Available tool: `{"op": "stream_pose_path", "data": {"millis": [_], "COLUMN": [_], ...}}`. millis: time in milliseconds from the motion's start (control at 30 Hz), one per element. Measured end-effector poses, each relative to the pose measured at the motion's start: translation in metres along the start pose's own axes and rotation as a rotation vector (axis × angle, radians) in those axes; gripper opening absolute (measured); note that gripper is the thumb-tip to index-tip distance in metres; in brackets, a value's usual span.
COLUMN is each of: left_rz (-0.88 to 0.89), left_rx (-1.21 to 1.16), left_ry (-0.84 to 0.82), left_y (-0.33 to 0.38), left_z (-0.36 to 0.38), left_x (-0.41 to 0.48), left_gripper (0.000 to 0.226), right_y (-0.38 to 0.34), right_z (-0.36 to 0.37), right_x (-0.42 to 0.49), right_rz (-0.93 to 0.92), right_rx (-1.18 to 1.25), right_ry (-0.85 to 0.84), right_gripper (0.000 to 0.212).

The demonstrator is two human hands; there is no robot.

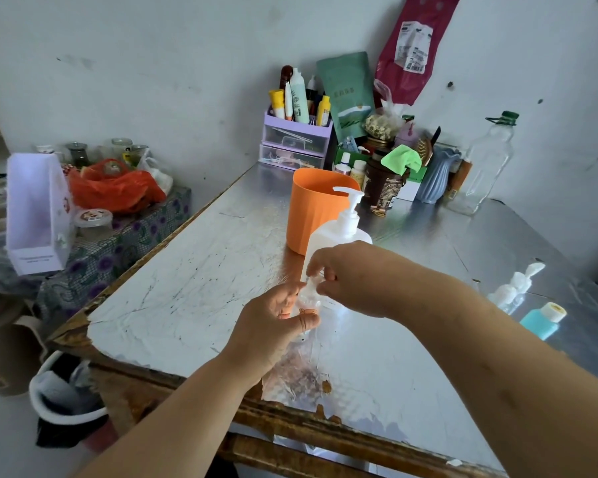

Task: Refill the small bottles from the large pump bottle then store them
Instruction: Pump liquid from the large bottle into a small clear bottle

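Head view showed both hands meeting over the near middle of the desk [187, 270]. The left hand [273, 326] was curled round a small bottle [308, 303] of clear plastic, thumb across its front, holding it roughly upright. Whether its base touched the desk could not be told. The right hand [353, 281] reached in from 4 o'clock and pinched the bottle's top between thumb and fingertips. Whether the cap was on or off could not be told.

Just behind the hands, at 12 o'clock, stood the pump bottle [339, 232], pale and translucent, its spout pointing to 9 o'clock. Farther along at 12 o'clock, just beside it, stood an orange cup [315, 208].

At 3 o'clock from the hands, well apart, a flip-cap bottle [513, 289] stood with its white lid tipped up. A blue bottle [541, 322] with a white cap stood just beside it, on the nearer side.
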State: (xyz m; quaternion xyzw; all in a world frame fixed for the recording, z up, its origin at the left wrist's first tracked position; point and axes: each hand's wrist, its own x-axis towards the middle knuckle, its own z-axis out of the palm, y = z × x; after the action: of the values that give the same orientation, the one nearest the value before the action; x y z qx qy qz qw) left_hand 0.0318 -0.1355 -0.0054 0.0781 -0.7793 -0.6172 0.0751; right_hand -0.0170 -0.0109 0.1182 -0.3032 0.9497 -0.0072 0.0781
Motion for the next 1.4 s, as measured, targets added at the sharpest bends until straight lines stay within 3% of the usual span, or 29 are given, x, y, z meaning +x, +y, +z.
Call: {"op": "stream_pose_path", "data": {"millis": [167, 333, 467, 667, 800, 967, 1100, 1267, 1400], "left_rz": [0.001, 0.007, 0.001, -0.006, 0.004, -0.007, 0.017, 0.022, 0.055], "left_rx": [-0.01, 0.014, 0.019, 0.008, -0.017, -0.031, -0.018, -0.035, -0.018], "left_ry": [-0.007, 0.0, 0.005, 0.011, -0.013, -0.018, -0.038, -0.026, -0.053], "left_y": [0.0, -0.001, -0.001, 0.002, -0.002, -0.004, -0.006, -0.005, -0.005], "left_z": [0.0, 0.0, 0.001, 0.0, 0.001, 0.0, 0.001, 0.001, 0.002], "left_x": [-0.001, 0.001, 0.001, 0.0, 0.001, 0.003, 0.004, 0.003, 0.002], "left_gripper": [0.057, 0.044, 0.054, 0.055, 0.052, 0.053, 0.045, 0.041, 0.04], "right_y": [0.001, -0.001, 0.004, 0.004, 0.007, 0.003, 0.005, 0.002, 0.003], "right_z": [0.0, 0.004, 0.006, 0.011, 0.015, 0.015, 0.017, 0.018, 0.017], "right_x": [0.003, -0.002, 0.005, 0.001, 0.003, -0.002, -0.001, -0.001, 0.001], "right_rz": [0.068, 0.025, 0.086, 0.052, 0.107, 0.034, 0.062, 0.032, 0.07], "right_rx": [-0.002, -0.014, -0.059, 0.079, 0.036, 0.112, -0.005, 0.087, 0.095], "right_ry": [0.028, 0.009, 0.042, 0.04, 0.062, 0.049, 0.119, 0.081, 0.097], "right_gripper": [0.051, 0.034, 0.048, 0.035, 0.045, 0.035, 0.047, 0.033, 0.041]}}
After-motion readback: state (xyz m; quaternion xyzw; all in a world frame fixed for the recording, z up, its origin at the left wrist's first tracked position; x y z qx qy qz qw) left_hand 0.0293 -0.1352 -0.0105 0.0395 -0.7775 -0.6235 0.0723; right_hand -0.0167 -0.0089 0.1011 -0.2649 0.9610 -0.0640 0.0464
